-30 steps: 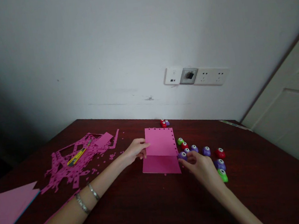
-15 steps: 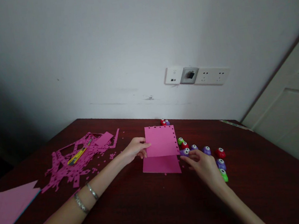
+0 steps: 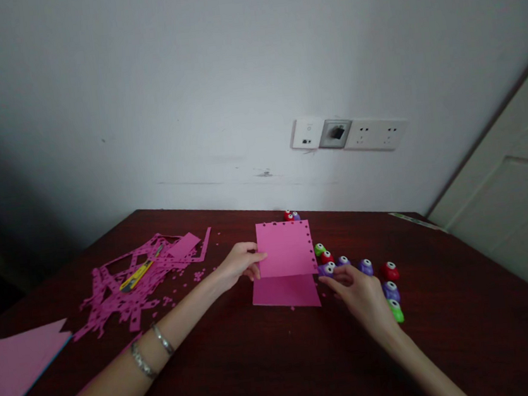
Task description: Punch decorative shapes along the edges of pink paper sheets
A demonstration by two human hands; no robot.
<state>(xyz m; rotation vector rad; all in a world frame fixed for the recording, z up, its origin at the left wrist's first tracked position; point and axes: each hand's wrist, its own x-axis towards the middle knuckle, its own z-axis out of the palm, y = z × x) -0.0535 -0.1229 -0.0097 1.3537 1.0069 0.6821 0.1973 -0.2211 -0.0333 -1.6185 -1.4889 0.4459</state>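
Note:
A pink paper sheet (image 3: 282,250), with small holes along its far and right edges, is pinched at its left side by my left hand (image 3: 239,265). Beneath its near edge lies another pink sheet (image 3: 285,293), flat on the table. My right hand (image 3: 357,289) is closed around a purple craft punch (image 3: 325,270), which sits at the near right corner of the holed sheet. Whether the paper is inside the punch slot cannot be made out. Just beyond are a green punch (image 3: 320,249) and a red punch (image 3: 327,257).
Pink paper scraps (image 3: 112,291) with a yellow utility knife (image 3: 139,276) on top spread over the left side. Pink sheets (image 3: 16,366) lie at the near left. More punches, including a red one (image 3: 389,271), stand right of my right hand. A wall (image 3: 215,102) rises behind the table.
The holed sheet has shifted slightly right and its near part has come up, its near edge now lying over the lower sheet. My right hand moved slightly right with the purple punch.

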